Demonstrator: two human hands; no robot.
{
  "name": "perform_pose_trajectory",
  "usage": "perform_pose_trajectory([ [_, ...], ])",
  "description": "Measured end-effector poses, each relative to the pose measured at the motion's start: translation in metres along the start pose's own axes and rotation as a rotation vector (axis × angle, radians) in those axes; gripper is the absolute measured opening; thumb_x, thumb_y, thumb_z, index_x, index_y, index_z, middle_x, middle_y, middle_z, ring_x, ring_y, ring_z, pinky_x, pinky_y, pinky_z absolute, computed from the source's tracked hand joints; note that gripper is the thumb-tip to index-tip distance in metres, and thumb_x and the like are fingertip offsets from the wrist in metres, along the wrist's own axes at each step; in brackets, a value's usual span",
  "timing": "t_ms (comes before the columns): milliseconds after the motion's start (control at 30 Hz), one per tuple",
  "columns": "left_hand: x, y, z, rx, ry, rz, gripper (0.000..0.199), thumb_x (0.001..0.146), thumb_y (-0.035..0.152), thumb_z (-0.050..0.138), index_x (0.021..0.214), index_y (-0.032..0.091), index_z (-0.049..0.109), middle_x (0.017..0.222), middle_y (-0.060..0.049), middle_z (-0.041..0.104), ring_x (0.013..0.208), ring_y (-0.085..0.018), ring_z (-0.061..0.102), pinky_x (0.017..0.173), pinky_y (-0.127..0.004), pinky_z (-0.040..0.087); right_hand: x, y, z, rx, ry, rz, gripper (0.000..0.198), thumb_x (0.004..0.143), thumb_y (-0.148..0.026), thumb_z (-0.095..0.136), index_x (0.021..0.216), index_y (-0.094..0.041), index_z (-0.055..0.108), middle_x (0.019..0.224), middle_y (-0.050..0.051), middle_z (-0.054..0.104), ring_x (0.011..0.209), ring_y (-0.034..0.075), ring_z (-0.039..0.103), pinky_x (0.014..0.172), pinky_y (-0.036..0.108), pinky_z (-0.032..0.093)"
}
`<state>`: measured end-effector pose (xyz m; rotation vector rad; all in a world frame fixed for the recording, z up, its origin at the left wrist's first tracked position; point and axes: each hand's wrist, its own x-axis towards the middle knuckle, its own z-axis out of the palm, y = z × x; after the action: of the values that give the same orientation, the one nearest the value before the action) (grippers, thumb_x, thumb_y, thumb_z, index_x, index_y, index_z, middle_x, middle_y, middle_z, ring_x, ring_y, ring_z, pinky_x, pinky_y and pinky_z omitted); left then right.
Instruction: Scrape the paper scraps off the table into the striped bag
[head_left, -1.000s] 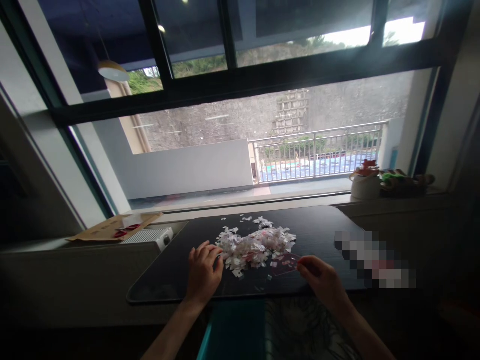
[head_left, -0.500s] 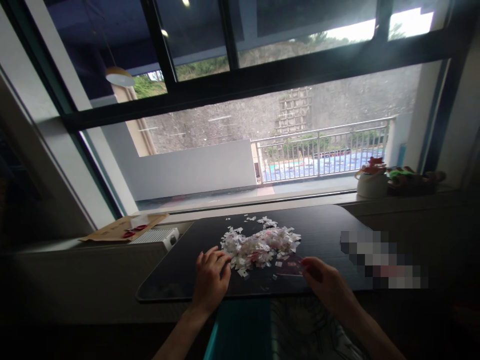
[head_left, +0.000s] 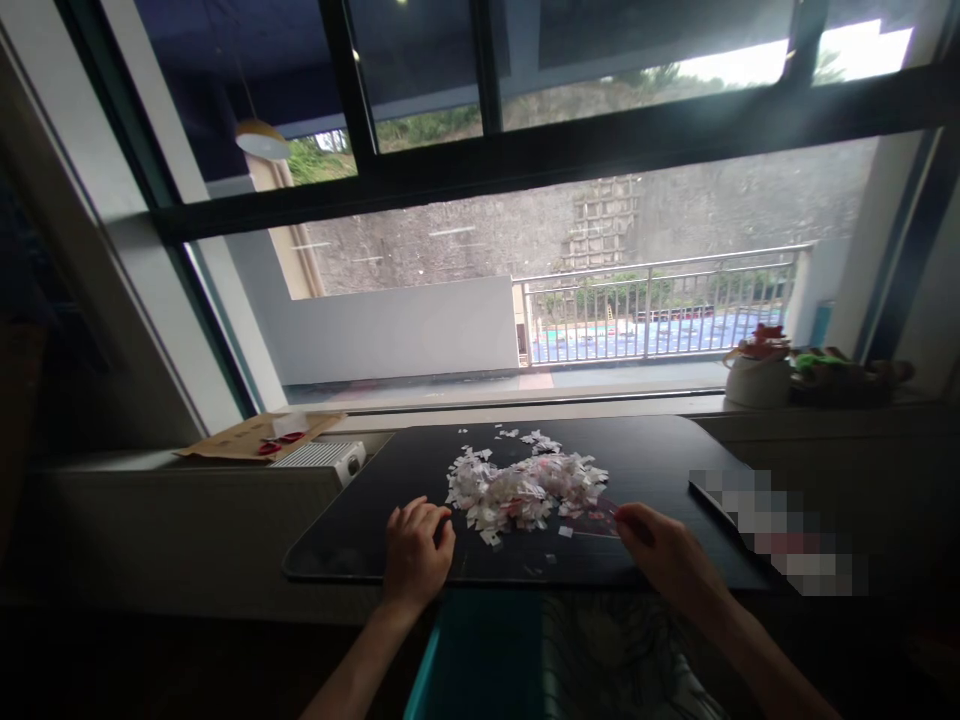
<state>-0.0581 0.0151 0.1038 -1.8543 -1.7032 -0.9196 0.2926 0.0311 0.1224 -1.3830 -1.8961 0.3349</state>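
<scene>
A loose heap of small white paper scraps, some tinged pink, lies on the black tabletop. My left hand rests at the heap's near left side, fingers loosely curved and thumb apart, with nothing visible in it. On the other side, my right hand pinches the edge of a thin clear plastic sheet with reddish marks. The sheet reaches left to the heap's edge, low over the table; whether it is a bag or a flat piece I cannot tell. A few stray scraps lie near it.
Red-handled scissors lie on brown paper on the left sill, beside a white radiator. A white pot stands on the right sill. Below the table edge is a teal surface. A blurred patch covers the table's right side.
My left hand has drawn back slightly from the heap toward the near left. My right hand still pinches the plastic sheet, a little further from the heap. The view has shifted slightly.
</scene>
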Motion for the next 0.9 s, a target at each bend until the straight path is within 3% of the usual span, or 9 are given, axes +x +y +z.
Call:
perform_pose_trajectory([
  [200,-0.001,0.002,-0.002,0.010,0.010,-0.009,0.017,0.084,0.021,0.048,0.091,0.019,0.064,0.096,-0.008,0.069,0.109,-0.030,0.056,0.100,-0.053,0.031,-0.007,0.008,-0.020,-0.021,0.002,-0.005,0.028,0.084,-0.041,0.047,0.089,-0.023,0.068,0.081,0.002,0.074,0.071,0.019,0.068,0.062,0.027,0.049],
  [467,-0.004,0.003,-0.004,0.024,0.009,-0.021,0.018,0.084,0.022,0.047,0.091,0.020,0.064,0.097,-0.008,0.070,0.108,-0.029,0.057,0.100,-0.051,0.031,-0.020,0.004,-0.018,-0.002,-0.051,-0.015,0.026,0.086,-0.039,0.047,0.089,-0.023,0.067,0.078,0.002,0.073,0.069,0.019,0.067,0.063,0.026,0.050],
  [667,-0.002,0.005,-0.005,0.027,0.011,-0.036,0.019,0.084,0.022,0.047,0.092,0.020,0.064,0.097,-0.008,0.070,0.108,-0.030,0.056,0.100,-0.052,0.030,-0.030,0.013,-0.021,0.046,0.045,0.028,0.026,0.087,-0.040,0.048,0.092,-0.022,0.066,0.085,0.004,0.074,0.074,0.020,0.068,0.066,0.027,0.051],
  [900,-0.003,0.005,-0.004,0.031,0.011,-0.031,0.019,0.084,0.021,0.047,0.092,0.019,0.064,0.097,-0.008,0.070,0.108,-0.030,0.056,0.100,-0.052,0.030,-0.041,0.026,-0.018,0.115,0.015,0.048,0.027,0.085,-0.044,0.052,0.091,-0.023,0.068,0.084,0.003,0.075,0.074,0.019,0.069,0.063,0.024,0.053],
])
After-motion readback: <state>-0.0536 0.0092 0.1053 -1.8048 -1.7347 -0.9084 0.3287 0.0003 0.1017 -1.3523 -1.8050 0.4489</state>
